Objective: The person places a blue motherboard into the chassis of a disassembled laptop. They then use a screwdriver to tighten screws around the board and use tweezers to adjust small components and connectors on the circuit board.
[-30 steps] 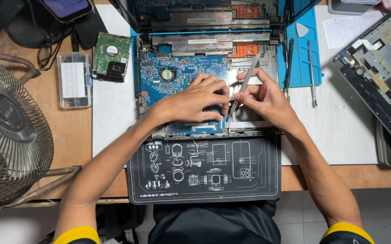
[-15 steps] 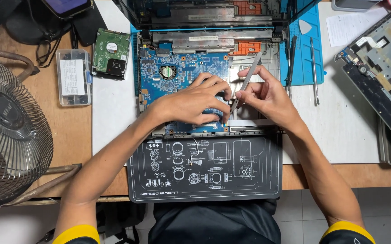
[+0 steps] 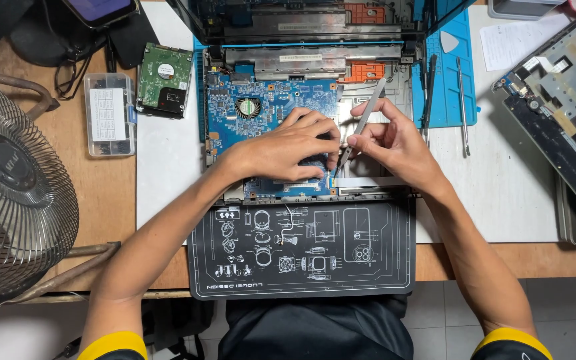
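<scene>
An opened laptop base lies in front of me with its blue motherboard [image 3: 261,110] exposed. My left hand [image 3: 288,147] rests flat on the board, its fingers pressing down near the lower right corner. In my right hand [image 3: 394,143] I grip slim metal tweezers [image 3: 362,121] like a pen. Their tip points down and left, touching the board's edge right beside my left fingertips. A small round fan [image 3: 248,107] sits in the board just above my left hand.
A black printed work mat [image 3: 301,250] lies near me. A bare hard drive [image 3: 163,80] and a clear parts box [image 3: 108,113] sit to the left, beside a metal fan [image 3: 14,187]. Pry tools [image 3: 462,107] rest on a blue mat [image 3: 448,80]; another dismantled laptop part [image 3: 561,113] lies on the right.
The tweezers' tip has dropped lower along the board's right edge. My right hand has shifted slightly down with it. My left hand keeps its place on the board.
</scene>
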